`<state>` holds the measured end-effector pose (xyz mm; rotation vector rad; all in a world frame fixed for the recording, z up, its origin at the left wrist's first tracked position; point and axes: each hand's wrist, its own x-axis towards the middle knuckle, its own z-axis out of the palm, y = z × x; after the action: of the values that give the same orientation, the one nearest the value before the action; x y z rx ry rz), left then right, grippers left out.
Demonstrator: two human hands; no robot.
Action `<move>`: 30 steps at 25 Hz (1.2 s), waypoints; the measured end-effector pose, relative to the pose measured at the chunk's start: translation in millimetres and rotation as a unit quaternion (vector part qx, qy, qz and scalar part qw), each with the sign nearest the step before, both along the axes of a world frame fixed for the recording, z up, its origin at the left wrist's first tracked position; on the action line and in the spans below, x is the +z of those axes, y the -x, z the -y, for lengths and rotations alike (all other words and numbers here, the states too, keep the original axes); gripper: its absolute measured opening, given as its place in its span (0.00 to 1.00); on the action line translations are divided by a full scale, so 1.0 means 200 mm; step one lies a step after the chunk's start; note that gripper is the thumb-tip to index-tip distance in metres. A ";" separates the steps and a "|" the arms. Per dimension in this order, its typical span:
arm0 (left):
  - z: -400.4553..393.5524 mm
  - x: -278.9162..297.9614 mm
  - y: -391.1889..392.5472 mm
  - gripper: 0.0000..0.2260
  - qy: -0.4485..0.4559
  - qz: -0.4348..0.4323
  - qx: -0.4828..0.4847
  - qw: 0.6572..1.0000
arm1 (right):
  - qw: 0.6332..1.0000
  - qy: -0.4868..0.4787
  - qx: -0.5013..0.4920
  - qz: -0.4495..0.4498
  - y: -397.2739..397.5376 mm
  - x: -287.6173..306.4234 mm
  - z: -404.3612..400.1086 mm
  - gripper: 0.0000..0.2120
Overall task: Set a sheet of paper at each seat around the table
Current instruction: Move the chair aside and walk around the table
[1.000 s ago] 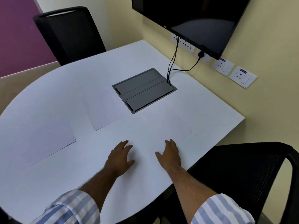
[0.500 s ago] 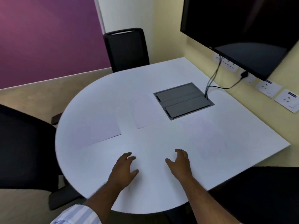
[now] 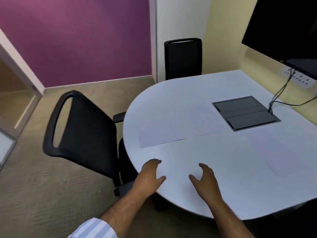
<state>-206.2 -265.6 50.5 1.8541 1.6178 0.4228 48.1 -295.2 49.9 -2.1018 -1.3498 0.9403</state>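
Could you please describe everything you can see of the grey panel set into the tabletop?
The grey panel is a dark grey rectangular box, seemingly metal, set flush into the white table towards the wall side. It has two flat lids, both shut, with a narrow strip between them. Black cables run into its right-hand corner from the wall. Neither hand is near it.

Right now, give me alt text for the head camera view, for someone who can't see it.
Two bare hands, left hand and right hand, hover open and empty over the near edge of a white table. White paper sheets lie on it near a grey cable hatch. Two black chairs stand around it.
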 end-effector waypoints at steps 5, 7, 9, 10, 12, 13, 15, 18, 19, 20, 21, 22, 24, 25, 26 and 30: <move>0.07 0.13 0.43 0.31 0.032 0.045 0.020 0.998 | 0.994 -0.022 0.097 0.033 0.49 0.19 -0.07 0.37; 0.07 0.19 0.53 0.30 0.005 0.042 0.030 0.999 | 0.987 -0.031 0.144 0.056 0.62 0.26 -0.14 0.36; 0.06 0.27 0.62 0.30 -0.016 0.038 0.037 0.998 | 0.980 -0.030 0.187 0.065 0.73 0.33 -0.20 0.34; 0.04 0.31 0.67 0.30 -0.028 0.033 0.036 0.998 | 0.976 -0.033 0.205 0.064 0.78 0.35 -0.23 0.33; 0.00 0.42 0.77 0.29 -0.048 0.013 0.023 0.999 | 0.970 -0.043 0.231 0.061 0.88 0.39 -0.28 0.30; -0.04 0.48 0.84 0.28 -0.058 -0.004 0.016 0.998 | 0.969 -0.048 0.236 0.055 0.93 0.41 -0.32 0.27; -0.13 0.62 0.99 0.26 -0.092 -0.045 0.003 0.995 | 0.968 -0.065 0.238 0.034 1.04 0.43 -0.39 0.22; -0.30 0.84 1.23 0.23 -0.133 -0.101 0.020 0.986 | 0.963 -0.082 0.258 0.002 1.22 0.49 -0.52 0.20; -0.35 0.91 1.32 0.22 -0.141 -0.116 0.029 0.983 | 0.960 -0.089 0.267 -0.003 1.28 0.52 -0.57 0.20; -0.39 0.97 1.41 0.22 -0.145 -0.126 0.039 0.981 | 0.956 -0.091 0.278 -0.006 1.35 0.55 -0.62 0.20; -0.42 1.01 1.50 0.22 -0.150 -0.134 0.050 0.978 | 0.951 -0.094 0.293 -0.007 1.42 0.58 -0.67 0.20; -0.45 1.04 1.59 0.22 -0.157 -0.140 0.061 0.976 | 0.947 -0.097 0.307 -0.007 1.49 0.61 -0.72 0.21; -0.46 1.09 1.76 0.20 -0.161 -0.144 0.090 0.972 | 0.941 -0.094 0.324 -0.003 1.61 0.67 -0.80 0.23; -0.47 1.09 1.83 0.20 -0.160 -0.141 0.104 0.971 | 0.941 -0.088 0.327 -0.005 1.67 0.70 -0.83 0.24; -0.47 1.08 1.91 0.19 -0.158 -0.134 0.114 0.972 | 0.941 -0.085 0.326 -0.008 1.73 0.72 -0.85 0.24; -0.59 1.00 2.26 0.17 -0.144 -0.106 0.100 0.979 | 0.949 -0.097 0.301 -0.011 2.05 0.73 -0.91 0.26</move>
<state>-658.8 -147.5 251.3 2.0095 1.9849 0.5911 -362.2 -113.2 196.4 -1.5428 -2.0348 0.9962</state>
